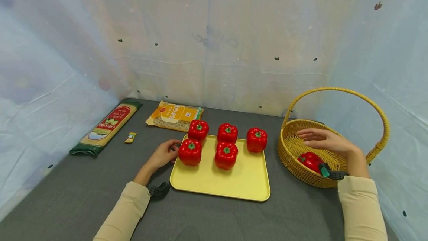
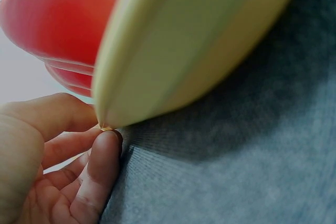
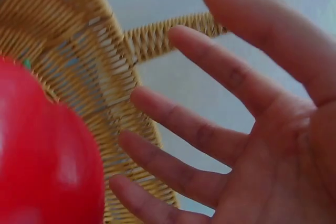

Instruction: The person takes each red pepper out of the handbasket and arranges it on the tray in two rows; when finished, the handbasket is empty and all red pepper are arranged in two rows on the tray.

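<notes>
My left hand (image 1: 164, 154) is at the left rim of a yellow tray (image 1: 217, 185), its thumb and index finger (image 2: 68, 113) pinching the edge. Several red bell peppers stand upright on the tray, the nearest one (image 1: 190, 152) close to that hand. Over a yellow wicker basket (image 1: 284, 148) hangs my right hand (image 1: 322, 140), fingers spread and holding nothing. Inside the basket lies a red bell pepper (image 1: 311, 161), tilted on its side. In the right wrist view this pepper (image 3: 47, 150) sits apart from the fingertips.
The basket's tall arched handle (image 1: 337, 89) rises around the right forearm. Behind the tray lies a yellow bag of grain-like food (image 1: 175, 115). A long green and red packet (image 1: 108, 125) and a small yellow sachet (image 1: 130, 137) lie at left. Hanging sheets enclose the table (image 1: 100, 185).
</notes>
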